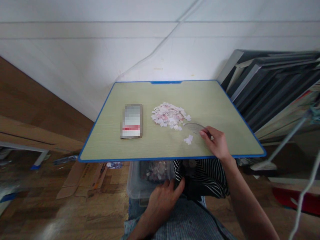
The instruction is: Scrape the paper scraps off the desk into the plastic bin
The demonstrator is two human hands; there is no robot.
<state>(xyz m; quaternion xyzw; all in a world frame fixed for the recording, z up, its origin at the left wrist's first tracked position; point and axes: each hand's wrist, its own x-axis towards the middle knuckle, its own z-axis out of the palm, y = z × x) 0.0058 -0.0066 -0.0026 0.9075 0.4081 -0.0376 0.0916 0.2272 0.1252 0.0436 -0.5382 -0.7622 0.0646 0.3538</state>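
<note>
On the pale green table [160, 146], a heap of small white and pinkish paper pieces [168, 115] lies near the middle. My right hand [215, 141], closed in a pinch at the front right, holds a thin curved dark tool [194, 124]. It reaches toward the heap's right edge and looks smeared, so its exact kind is unclear. A few loose paper pieces [188, 139] lie just left of my right hand. Below the table edge, my left hand [163, 196] rests with fingers apart at a clear plastic box [136, 191] on my lap, partly filled with small bits.
A phone-like object [131, 120], its face pixelated, lies on the table's left. Black-and-white striped cloth [210, 176] hangs under the front edge. Dark flat panels [270, 80] lean at the right. Cardboard [82, 180] lies on the wooden floor; a white wall [160, 56] stands behind.
</note>
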